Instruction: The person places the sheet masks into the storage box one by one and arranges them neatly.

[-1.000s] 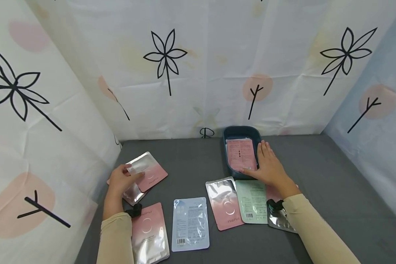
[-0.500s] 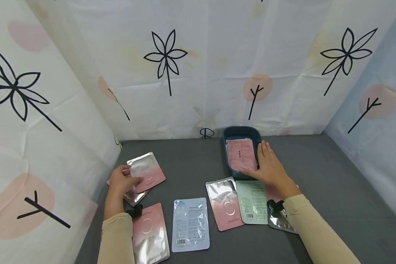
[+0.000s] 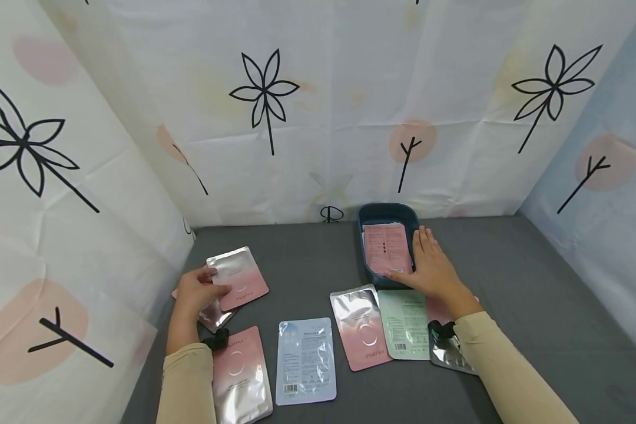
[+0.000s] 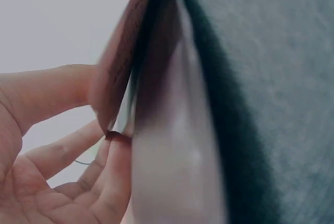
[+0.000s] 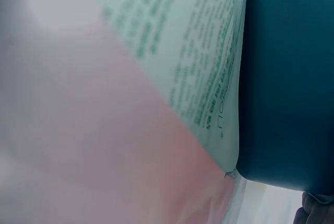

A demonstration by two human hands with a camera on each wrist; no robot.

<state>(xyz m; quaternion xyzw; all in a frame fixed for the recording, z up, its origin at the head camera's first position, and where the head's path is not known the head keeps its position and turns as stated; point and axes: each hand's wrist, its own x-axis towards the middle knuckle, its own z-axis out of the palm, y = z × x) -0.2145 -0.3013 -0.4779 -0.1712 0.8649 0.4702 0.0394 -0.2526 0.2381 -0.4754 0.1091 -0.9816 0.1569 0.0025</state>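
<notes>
My left hand [image 3: 193,294] pinches the near-left edge of a pink-and-silver face mask sachet [image 3: 239,280], thumb on one side and fingers on the other. Beneath it lies another silver sachet [image 3: 215,316], partly hidden. The left wrist view shows the pink sachet [image 4: 122,57] edge-on at the thumb, with a blurred silvery sachet [image 4: 175,166] beside it. My right hand [image 3: 433,268] rests on the dark blue basket [image 3: 387,209] with its fingers straight along the right rim and the thumb at the front. A pink printed sachet [image 3: 386,247] lies inside the basket.
On the grey table, a stack of pink-and-silver sachets [image 3: 240,377] lies near my left forearm. A blue sachet [image 3: 306,360] is at the middle. Right of it are a pink-and-silver one [image 3: 361,330], a green one [image 3: 404,324] and a silver one [image 3: 450,351] partly under my wrist.
The pinched sachet has turned slightly and shifted a little left, then back right, with my left hand moving slightly along. My right hand and the basket have stayed in place.
</notes>
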